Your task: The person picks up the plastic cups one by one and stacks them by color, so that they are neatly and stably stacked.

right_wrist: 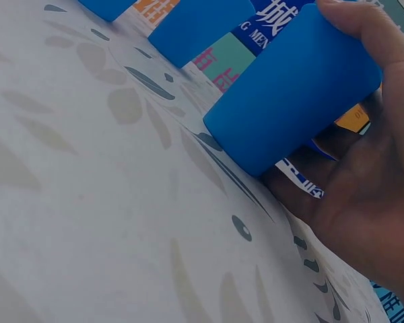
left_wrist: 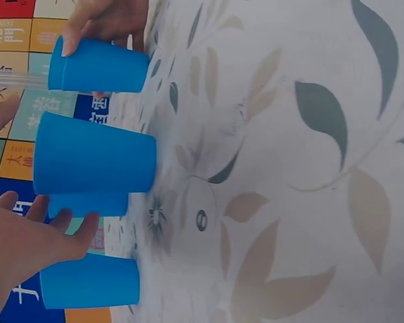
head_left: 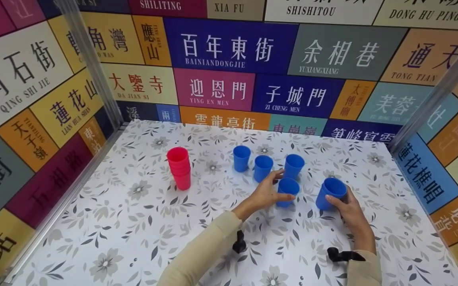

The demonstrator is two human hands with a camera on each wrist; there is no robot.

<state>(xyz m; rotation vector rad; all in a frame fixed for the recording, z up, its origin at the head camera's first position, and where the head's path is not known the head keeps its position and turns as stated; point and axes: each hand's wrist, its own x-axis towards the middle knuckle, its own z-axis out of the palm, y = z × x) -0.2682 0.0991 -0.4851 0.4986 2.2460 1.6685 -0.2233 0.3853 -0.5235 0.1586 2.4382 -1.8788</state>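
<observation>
My right hand (head_left: 352, 208) grips a blue cup (right_wrist: 296, 87), thumb on the near side near the rim and fingers on the far side. An edge line shows below this cup's rim; I cannot tell if another is nested in it. My left hand (head_left: 266, 194) spreads around a second blue cup (left_wrist: 97, 155), which stands upright. Its thumb lies across the near side in the head view, while the left wrist view shows the fingers extended beside the cup; firm contact cannot be made out. Behind stand three more upright blue cups, including one (head_left: 294, 166) close to the left fingertips.
A stack of nested red cups (head_left: 179, 169) stands to the left of the blue ones. The table (head_left: 165, 238) has a white cloth with grey leaves and flowers. Panels printed with place names (head_left: 229, 43) enclose the back and sides.
</observation>
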